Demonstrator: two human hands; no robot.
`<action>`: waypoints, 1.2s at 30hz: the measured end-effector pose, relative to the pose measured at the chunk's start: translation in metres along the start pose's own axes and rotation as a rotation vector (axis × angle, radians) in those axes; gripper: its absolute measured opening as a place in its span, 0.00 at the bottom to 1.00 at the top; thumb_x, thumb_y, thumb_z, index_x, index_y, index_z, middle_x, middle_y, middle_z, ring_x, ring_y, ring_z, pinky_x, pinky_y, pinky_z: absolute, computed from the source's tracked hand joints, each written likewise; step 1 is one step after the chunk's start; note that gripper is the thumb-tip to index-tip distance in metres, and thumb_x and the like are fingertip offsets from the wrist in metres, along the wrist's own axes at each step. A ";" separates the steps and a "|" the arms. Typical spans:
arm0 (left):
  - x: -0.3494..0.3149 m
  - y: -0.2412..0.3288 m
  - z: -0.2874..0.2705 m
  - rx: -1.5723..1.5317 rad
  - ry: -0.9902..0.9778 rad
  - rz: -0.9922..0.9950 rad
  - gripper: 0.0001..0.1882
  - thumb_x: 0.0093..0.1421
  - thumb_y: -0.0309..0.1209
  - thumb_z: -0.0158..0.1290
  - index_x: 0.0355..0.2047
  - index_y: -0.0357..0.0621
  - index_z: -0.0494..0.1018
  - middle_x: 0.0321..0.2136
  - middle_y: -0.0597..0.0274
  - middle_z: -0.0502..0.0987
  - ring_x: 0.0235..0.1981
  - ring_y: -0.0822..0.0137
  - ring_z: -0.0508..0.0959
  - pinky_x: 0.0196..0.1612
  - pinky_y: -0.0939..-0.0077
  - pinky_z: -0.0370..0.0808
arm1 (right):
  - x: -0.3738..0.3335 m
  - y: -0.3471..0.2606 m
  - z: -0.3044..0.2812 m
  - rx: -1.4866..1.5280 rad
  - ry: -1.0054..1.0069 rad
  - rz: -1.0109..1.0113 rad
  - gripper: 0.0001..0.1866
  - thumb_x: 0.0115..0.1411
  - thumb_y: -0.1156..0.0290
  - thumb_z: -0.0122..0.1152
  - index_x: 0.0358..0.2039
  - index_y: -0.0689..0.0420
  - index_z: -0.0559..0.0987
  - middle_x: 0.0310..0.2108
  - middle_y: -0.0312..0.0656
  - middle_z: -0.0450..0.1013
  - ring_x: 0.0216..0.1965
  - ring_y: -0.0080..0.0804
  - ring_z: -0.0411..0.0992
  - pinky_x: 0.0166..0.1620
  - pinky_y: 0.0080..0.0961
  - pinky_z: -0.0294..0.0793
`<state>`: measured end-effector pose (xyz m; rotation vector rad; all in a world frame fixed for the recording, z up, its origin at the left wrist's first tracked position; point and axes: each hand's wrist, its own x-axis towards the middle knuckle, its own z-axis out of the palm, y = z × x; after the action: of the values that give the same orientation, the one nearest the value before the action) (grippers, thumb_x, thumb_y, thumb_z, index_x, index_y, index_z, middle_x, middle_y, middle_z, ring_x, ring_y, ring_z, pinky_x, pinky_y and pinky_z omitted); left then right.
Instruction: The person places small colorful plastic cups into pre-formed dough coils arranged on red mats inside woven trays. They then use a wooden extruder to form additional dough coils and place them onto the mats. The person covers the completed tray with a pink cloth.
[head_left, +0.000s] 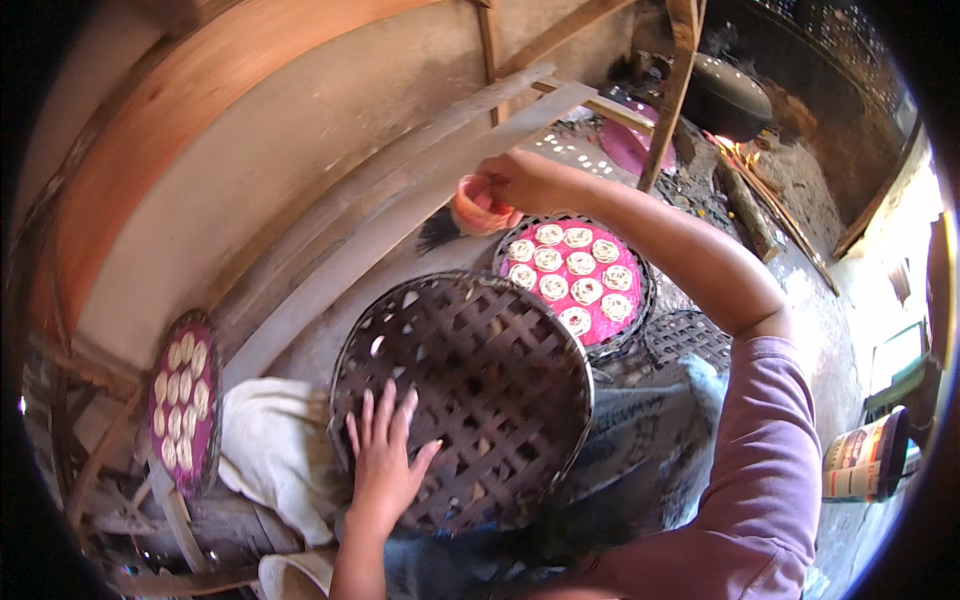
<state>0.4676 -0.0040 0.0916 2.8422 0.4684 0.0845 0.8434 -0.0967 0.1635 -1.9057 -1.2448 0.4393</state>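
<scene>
My left hand (382, 455) lies with fingers spread on a dark, round, open-weave tray (480, 370), which rests across my lap. No food shows on this tray. Out ahead, my right hand (510, 182) is closed on a small reddish-orange cup (468, 210), its fingers at the cup's mouth; what is inside cannot be seen. Just beyond my lap tray sits another round tray lined with a pink sheet (603, 276), bearing several pale coiled noodle-like rounds (580, 263).
At the left, a similar loaded tray (185, 400) stands tilted beside a white cloth (275, 435). Long wooden planks (400, 215) run along the wall. At the far right, a dark pot (730, 97) sits over burning wood (735, 155). A printed bucket (862, 460) stands at the right.
</scene>
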 end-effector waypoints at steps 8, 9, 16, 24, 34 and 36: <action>0.005 -0.003 0.011 0.117 -0.135 0.014 0.32 0.60 0.44 0.48 0.61 0.42 0.60 0.65 0.44 0.54 0.66 0.37 0.50 0.64 0.34 0.39 | 0.045 0.284 -0.017 -0.036 0.386 0.582 0.10 0.49 0.70 0.62 0.33 0.58 0.83 0.32 0.55 0.78 0.36 0.46 0.79 0.40 0.38 0.78; 0.006 -0.003 0.012 0.121 -0.137 0.018 0.31 0.60 0.44 0.47 0.60 0.40 0.60 0.65 0.42 0.54 0.65 0.36 0.51 0.64 0.33 0.39 | 0.047 0.308 -0.007 -0.121 0.442 0.568 0.10 0.48 0.69 0.63 0.32 0.58 0.83 0.33 0.55 0.78 0.37 0.48 0.78 0.41 0.38 0.78; 0.011 -0.008 0.022 0.169 -0.069 0.064 0.34 0.66 0.57 0.35 0.60 0.42 0.61 0.64 0.41 0.55 0.66 0.37 0.50 0.64 0.36 0.42 | 0.078 0.381 0.063 -0.176 0.569 0.577 0.17 0.47 0.69 0.67 0.36 0.65 0.77 0.36 0.59 0.76 0.41 0.54 0.76 0.44 0.43 0.76; 0.008 -0.016 0.024 0.223 -0.063 0.086 0.34 0.66 0.56 0.34 0.62 0.43 0.58 0.64 0.43 0.56 0.66 0.38 0.51 0.65 0.38 0.42 | 0.082 0.383 0.083 -0.105 0.541 0.601 0.18 0.49 0.71 0.64 0.39 0.66 0.74 0.38 0.60 0.76 0.41 0.56 0.76 0.45 0.44 0.76; 0.008 -0.013 0.024 0.188 -0.029 0.086 0.35 0.66 0.57 0.34 0.62 0.43 0.58 0.64 0.43 0.57 0.66 0.38 0.52 0.65 0.37 0.42 | -0.036 0.469 -0.026 -0.394 0.810 0.758 0.16 0.46 0.64 0.70 0.30 0.62 0.80 0.31 0.57 0.77 0.35 0.53 0.77 0.39 0.42 0.76; 0.008 -0.012 0.024 0.175 -0.043 0.076 0.35 0.66 0.56 0.34 0.63 0.43 0.57 0.64 0.43 0.56 0.66 0.38 0.52 0.65 0.37 0.42 | -0.049 0.480 -0.031 -0.341 0.735 0.825 0.17 0.46 0.65 0.70 0.33 0.63 0.79 0.36 0.58 0.77 0.42 0.55 0.76 0.45 0.44 0.75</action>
<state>0.4741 0.0042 0.0655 3.0268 0.3758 -0.0035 1.1308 -0.2465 -0.1952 -2.4948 -0.0197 -0.1043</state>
